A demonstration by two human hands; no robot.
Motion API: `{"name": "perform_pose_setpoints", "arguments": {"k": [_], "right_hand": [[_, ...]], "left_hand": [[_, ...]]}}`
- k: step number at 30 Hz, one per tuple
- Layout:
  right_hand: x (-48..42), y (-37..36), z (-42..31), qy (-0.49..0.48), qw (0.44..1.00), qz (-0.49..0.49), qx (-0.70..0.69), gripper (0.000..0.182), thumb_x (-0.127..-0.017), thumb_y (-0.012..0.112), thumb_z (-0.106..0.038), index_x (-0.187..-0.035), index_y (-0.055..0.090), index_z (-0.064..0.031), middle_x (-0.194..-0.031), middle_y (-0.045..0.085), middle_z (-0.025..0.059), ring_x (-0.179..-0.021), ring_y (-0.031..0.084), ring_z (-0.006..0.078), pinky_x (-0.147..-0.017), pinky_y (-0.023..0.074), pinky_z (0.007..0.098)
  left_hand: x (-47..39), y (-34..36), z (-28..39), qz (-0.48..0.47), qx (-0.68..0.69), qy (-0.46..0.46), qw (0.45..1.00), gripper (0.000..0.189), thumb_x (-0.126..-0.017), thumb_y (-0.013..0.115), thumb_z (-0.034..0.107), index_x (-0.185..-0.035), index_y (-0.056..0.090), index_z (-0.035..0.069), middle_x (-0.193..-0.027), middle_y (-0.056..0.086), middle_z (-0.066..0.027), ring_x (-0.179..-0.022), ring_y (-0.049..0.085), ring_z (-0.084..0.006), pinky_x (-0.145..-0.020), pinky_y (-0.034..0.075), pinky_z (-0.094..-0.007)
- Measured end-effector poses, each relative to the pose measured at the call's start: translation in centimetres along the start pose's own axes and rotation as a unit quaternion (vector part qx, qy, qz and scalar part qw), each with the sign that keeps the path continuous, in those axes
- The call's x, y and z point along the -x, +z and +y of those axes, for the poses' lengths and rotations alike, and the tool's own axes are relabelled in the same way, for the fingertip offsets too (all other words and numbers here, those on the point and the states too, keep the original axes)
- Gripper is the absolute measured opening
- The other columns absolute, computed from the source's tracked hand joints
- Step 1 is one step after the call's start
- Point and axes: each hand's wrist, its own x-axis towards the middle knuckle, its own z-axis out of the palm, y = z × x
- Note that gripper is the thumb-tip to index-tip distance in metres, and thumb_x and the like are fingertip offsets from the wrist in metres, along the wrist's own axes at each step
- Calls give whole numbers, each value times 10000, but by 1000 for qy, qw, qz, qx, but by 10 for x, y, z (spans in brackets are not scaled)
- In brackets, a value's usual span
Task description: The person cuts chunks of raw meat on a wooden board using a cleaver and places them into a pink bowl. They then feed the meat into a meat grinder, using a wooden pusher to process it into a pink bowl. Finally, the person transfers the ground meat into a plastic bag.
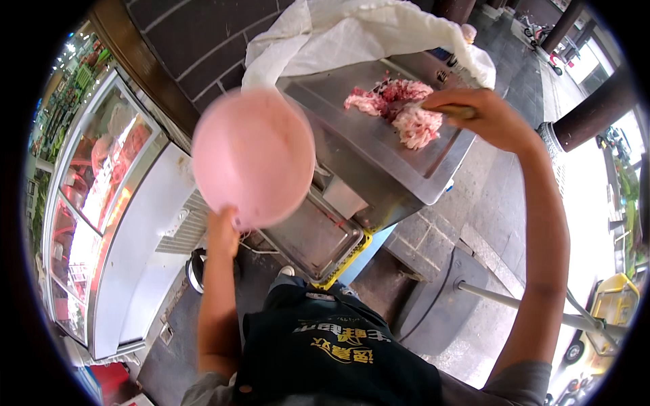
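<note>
My left hand [227,231] grips the rim of a round pink plastic basin [254,157], blurred and held up at the left of the metal machine; it appears to be empty. My right hand [482,119] is at the right edge of the machine's stainless steel top tray [340,106], its fingers curled around a brownish object [459,111] that may be a handle. Chunks of raw meat with white fat [419,127] lie on the tray just left of this hand. What the fingertips touch there cannot be told.
A white cloth [376,35] drapes behind the tray. Below the machine, a shallow metal tray [317,241] rests on a yellow crate [350,261]. A lit glass display case [101,162] with meat stands at the left. At the right are a grey plastic base with a pole [442,304] and a dark column [594,109].
</note>
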Motion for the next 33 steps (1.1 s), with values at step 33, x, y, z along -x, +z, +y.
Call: {"name": "perform_pose_setpoints", "arguments": {"k": [33], "right_hand": [[32,-57,30,135,990,-32,10,411,-704,561,142,-988,716,-112,-1095,675,45,-940,650,155,-789,510,260]], "left_hand": [[-72,-12,-317,16,-167,-418,893,425,-906,446,96,-1297,288,39,-1152,516,-255,-797,642,-430,-530,583,-512]]}}
